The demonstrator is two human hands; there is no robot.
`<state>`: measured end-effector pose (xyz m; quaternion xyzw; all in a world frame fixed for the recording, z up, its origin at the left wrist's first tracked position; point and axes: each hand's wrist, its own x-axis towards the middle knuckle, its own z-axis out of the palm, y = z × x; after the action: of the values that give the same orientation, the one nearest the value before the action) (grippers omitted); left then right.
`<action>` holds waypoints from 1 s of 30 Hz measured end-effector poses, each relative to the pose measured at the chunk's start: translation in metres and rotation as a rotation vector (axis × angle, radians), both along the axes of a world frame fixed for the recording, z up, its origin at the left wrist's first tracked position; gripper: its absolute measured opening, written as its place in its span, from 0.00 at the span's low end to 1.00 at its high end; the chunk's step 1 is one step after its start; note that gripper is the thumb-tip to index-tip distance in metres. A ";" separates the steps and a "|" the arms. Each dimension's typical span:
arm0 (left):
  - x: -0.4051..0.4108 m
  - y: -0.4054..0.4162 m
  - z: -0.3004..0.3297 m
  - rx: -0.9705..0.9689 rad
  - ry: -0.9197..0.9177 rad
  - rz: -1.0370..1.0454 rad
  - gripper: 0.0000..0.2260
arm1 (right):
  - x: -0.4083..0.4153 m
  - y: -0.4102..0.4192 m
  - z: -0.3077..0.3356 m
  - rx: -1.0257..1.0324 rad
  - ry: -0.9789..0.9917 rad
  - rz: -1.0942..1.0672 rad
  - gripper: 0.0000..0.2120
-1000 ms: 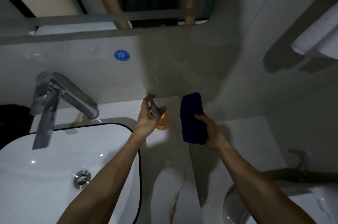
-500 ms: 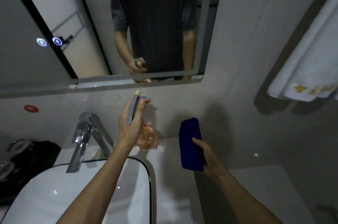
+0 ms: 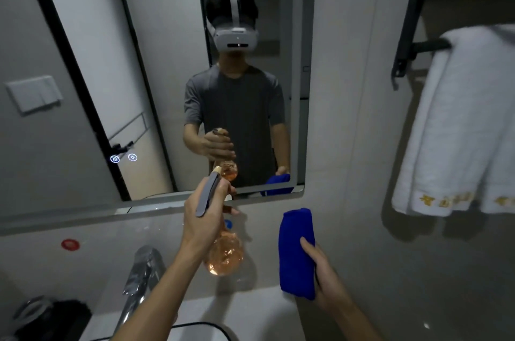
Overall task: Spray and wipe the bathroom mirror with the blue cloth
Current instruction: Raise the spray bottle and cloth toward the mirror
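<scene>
Head view shows the left hand [image 3: 202,218] raised before the bathroom mirror [image 3: 156,75], its grip wrapped round the neck of a spray bottle [image 3: 224,254] with a clear orange-tinted body; the grey trigger head lies over the knuckles and the nozzle points toward the glass, near its lower edge. Just right of it, the right hand [image 3: 324,278] has its grip folded round a rolled blue cloth [image 3: 296,253], held upright in front of the wall below the mirror. A chrome faucet [image 3: 142,282] stands lower left over the sink rim [image 3: 206,325]. White towels [image 3: 457,123] hang from a black rack [image 3: 412,20] at right.
</scene>
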<state>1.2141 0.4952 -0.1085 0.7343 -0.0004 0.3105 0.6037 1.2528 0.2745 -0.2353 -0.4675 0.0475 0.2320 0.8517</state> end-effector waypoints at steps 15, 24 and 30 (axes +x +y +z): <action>0.013 0.019 0.165 -0.046 -0.216 -0.061 0.11 | 0.054 0.020 0.154 0.017 -0.439 0.005 0.20; 0.006 0.022 0.262 -0.003 -0.361 -0.068 0.07 | 0.085 0.031 0.302 0.051 -0.778 -0.069 0.20; 0.005 0.018 0.315 0.016 -0.404 -0.115 0.08 | 0.086 0.039 0.365 0.001 -0.891 -0.201 0.19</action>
<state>1.2189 0.5134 0.2063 0.6605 -0.1660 0.4165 0.6023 1.3387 0.3138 0.1298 -0.5143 -0.2786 -0.0755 0.8076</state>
